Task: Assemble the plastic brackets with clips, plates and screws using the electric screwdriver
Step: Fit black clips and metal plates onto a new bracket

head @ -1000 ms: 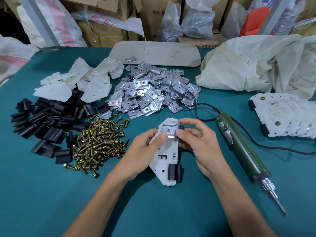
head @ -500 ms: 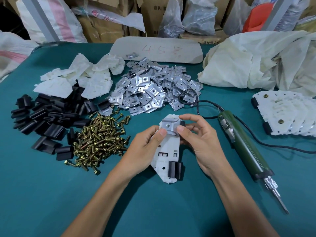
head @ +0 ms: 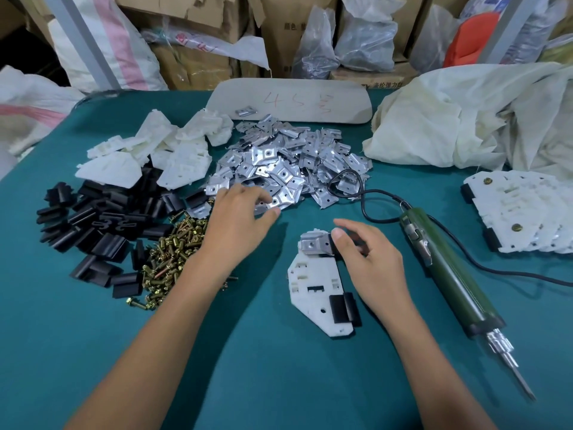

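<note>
Moved: left hand [head: 238, 218] gone from bracket [head: 313, 293] to plates pile [head: 279, 162], fingers loosely spread.
Right hand [head: 372, 265]: fingers pinch bracket's top, on counter [head: 248, 352].
Count: one plate [head: 314, 245] at thumb, one clip [head: 342, 308] below.

Cream cloth [head: 449, 128] beside beige board [head: 288, 100]

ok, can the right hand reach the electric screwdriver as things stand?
Probably yes. The electric screwdriver lies just right of the right hand, with nothing between them; the hand must first release the bracket it grips.
</note>
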The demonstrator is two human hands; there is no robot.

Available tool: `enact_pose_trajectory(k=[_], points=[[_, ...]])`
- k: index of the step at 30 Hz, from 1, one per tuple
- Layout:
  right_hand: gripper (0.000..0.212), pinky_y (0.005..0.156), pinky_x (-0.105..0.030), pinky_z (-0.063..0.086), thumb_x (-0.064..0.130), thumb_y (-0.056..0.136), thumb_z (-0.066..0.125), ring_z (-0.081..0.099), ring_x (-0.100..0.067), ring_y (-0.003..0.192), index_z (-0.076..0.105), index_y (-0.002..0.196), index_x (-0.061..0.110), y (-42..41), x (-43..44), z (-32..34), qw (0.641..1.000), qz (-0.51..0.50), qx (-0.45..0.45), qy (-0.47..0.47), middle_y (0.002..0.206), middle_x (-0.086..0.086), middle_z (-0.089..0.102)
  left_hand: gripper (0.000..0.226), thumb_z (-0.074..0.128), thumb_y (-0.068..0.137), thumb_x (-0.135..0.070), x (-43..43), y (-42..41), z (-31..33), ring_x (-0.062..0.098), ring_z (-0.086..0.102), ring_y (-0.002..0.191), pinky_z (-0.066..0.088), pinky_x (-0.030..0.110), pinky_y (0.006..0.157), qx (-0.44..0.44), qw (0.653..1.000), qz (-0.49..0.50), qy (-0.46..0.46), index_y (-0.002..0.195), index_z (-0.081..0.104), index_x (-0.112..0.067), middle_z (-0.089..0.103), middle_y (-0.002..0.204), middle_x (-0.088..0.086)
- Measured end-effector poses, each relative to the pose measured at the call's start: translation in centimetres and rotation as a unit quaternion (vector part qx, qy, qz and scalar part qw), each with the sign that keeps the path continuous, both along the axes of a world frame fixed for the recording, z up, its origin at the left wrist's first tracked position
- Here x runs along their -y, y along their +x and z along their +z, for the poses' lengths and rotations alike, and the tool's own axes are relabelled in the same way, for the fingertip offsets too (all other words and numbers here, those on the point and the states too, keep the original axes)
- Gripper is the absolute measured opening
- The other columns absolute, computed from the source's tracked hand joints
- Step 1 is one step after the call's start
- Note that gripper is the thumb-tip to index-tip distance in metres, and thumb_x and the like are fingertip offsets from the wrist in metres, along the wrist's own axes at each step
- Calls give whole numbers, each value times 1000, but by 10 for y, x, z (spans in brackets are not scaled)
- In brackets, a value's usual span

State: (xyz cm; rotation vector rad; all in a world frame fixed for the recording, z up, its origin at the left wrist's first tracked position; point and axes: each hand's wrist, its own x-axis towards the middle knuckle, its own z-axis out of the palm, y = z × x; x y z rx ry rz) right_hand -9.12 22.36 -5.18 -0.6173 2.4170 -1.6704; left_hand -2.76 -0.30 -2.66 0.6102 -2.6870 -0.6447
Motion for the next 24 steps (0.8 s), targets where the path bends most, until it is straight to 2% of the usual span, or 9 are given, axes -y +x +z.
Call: enact_pose_trajectory(k=[3, 6, 8, 12, 18, 21, 24], points=[[16, 83, 1, 40, 42, 98, 64, 61, 12, 102, 71, 111, 45, -1, 0, -2, 1000, -6, 15, -1, 116, 19, 68, 29, 69, 89, -48, 3, -23, -3, 20, 33, 113, 26, 27, 93, 23, 999, -25, -24, 111, 65, -30, 45, 110, -3], [13, 82, 0, 40, 39, 99, 63, 61, 11, 100, 71, 108, 46, -2, 1, -2, 1000, -9, 18, -2, 113, 18, 68, 27, 73, 85, -48, 2, -44, -3, 25, 33, 118, 28, 31, 98, 37, 998, -25, -49, 102, 63, -29, 39, 109, -4], [13, 82, 1, 40, 39, 99, 62, 61, 12, 101, 70, 106, 47, -3, 1, -1, 1000, -10, 20, -1, 113, 20, 69, 32, 76, 82, -47, 4, -53, -2, 26, 33, 118, 29, 31, 97, 51, 997, -14, -49, 100, 61, -26, 37, 108, -3], [13, 82, 1, 39, 38, 100, 61, 59, 13, 102, 68, 107, 47, -3, 0, 0, 1000, -6, 20, 4, 111, 20, 69, 43, 80, 73, -53, 10, -62, 1, 24, 31, 115, 24, 28, 88, 80, 995, 11, -53, 97, 55, -28, 35, 107, -3], [15, 82, 2, 38, 37, 101, 60, 59, 14, 101, 71, 112, 40, -4, 0, 0, 1000, -2, 20, 10, 110, 20, 69, 42, 84, 67, -56, 17, -67, 7, 23, 29, 113, 22, 30, 88, 136, 990, -10, -35, 91, 57, -35, 35, 108, -3], [18, 82, 2, 38, 38, 101, 60, 59, 14, 101, 71, 115, 37, -4, -1, 1, 1000, -1, 24, 12, 112, 19, 69, 44, 85, 62, -55, 17, -69, 12, 22, 28, 110, 23, 31, 88, 139, 990, -17, -27, 91, 58, -36, 36, 108, -4], [21, 83, 2, 38, 38, 101, 60, 58, 14, 102, 70, 119, 35, -4, -2, 2, 1000, 1, 26, 17, 113, 19, 68, 52, 86, 60, -57, 6, -63, 14, 20, 28, 106, 24, 33, 86, 114, 991, -37, -52, 90, 49, -36, 39, 107, -6]])
